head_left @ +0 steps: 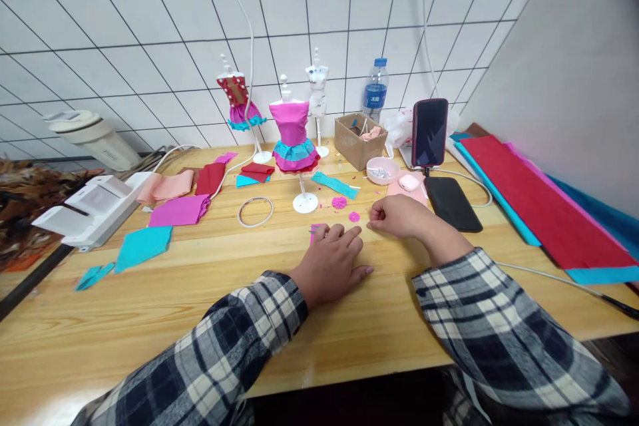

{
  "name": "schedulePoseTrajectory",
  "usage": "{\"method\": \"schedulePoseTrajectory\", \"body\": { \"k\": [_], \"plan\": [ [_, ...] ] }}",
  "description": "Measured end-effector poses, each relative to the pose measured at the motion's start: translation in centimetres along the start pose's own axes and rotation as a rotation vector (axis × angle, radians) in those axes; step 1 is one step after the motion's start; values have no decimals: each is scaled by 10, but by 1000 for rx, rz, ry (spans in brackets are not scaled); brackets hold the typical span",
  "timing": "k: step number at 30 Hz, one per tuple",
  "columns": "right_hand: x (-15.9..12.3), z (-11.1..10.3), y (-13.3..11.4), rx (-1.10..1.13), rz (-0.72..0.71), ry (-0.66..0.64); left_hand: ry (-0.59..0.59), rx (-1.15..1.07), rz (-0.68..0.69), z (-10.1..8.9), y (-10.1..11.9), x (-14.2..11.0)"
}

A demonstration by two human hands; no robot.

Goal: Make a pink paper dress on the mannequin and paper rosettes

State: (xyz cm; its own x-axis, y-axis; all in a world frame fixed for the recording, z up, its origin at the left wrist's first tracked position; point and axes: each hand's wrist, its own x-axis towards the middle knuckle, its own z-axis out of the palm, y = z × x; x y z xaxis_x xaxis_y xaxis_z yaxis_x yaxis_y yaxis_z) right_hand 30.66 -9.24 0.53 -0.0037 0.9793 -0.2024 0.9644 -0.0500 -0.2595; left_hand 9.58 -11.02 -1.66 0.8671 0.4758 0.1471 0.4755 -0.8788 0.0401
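My left hand (332, 258) lies palm down on the table with its fingers spread. Just past its fingertips, partly covered, are a small magenta paper piece (313, 234) and something thin and grey that I cannot make out. Thumb and fingers of my right hand (399, 218) are pinched together close to the tabletop; what they hold, if anything, is hidden. Between and beyond the hands lie two round magenta crepe pieces, a larger one (339, 202) and a smaller one (354, 216). A mini dress form (289, 123) in a magenta top and ruffled skirt stands behind them.
Two more dress forms, one dressed (238, 96) and one bare (317, 88), stand at the back. A cardboard box (360, 146), pink bowl (383, 170), phone (430, 130) and black slab (453, 203) sit behind my right hand. Crepe sheets (549, 200) lie right, folded pieces (180, 210) left.
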Motion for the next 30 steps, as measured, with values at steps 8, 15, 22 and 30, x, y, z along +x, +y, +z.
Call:
{"method": "schedulePoseTrajectory", "body": {
  "k": [8, 15, 22, 30],
  "plan": [
    [2, -4, 14, 103, 19, 15, 0, -26, -7, 1, -2, -4],
    [0, -11, 14, 27, 26, 253, 28, -55, -10, -2, 1, -4],
    [-7, -2, -14, 115, -208, 338, 163, -146, -75, -30, -46, -32],
    [-13, 29, -55, 20, -482, 152, 0, -178, 8, -24, -63, -49]
  ]
}}
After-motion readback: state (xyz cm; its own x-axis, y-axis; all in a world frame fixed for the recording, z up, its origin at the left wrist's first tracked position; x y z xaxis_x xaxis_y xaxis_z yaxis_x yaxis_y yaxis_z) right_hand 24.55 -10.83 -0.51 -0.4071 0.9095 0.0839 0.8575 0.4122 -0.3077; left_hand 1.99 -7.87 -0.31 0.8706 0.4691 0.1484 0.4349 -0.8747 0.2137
